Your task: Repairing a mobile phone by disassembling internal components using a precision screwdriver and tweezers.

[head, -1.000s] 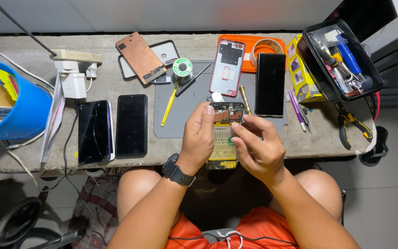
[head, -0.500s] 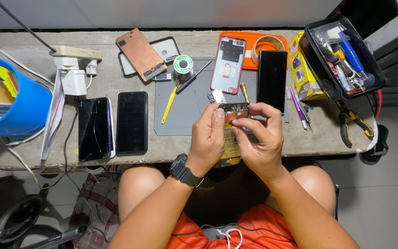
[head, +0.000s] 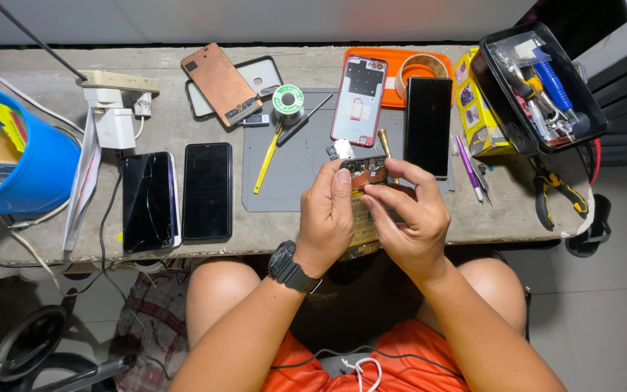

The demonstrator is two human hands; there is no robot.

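Head view. The left hand [head: 326,218] and the right hand [head: 409,218] meet over the front edge of the worktable [head: 313,65], above the person's knees. Both are closed on an opened phone [head: 363,174] that has its back removed, so that the dark inner parts and a yellow area lower down are exposed. The left hand grips the phone's left side, with the thumb lying across the upper edge. The right hand grips the right side, with the thumb and forefinger pinched at the upper part of the phone. The phone is held clear of the table, just in front of a grey work mat [head: 292,170]. A black wristwatch [head: 292,267] sits on the left wrist.

On the mat lie a yellow prying tool [head: 267,161], a spool of solder wire [head: 287,99] and a red phone back cover [head: 358,101]. A black phone [head: 428,125] lies just right of the cover, beside an orange tray [head: 400,56]. To the left of the mat lie two dark phones [head: 207,190], one of them cracked [head: 146,202]. A blue bucket [head: 34,178] stands at the far left. A black tool tray [head: 542,87] and a pair of pliers [head: 549,190] are at the far right.
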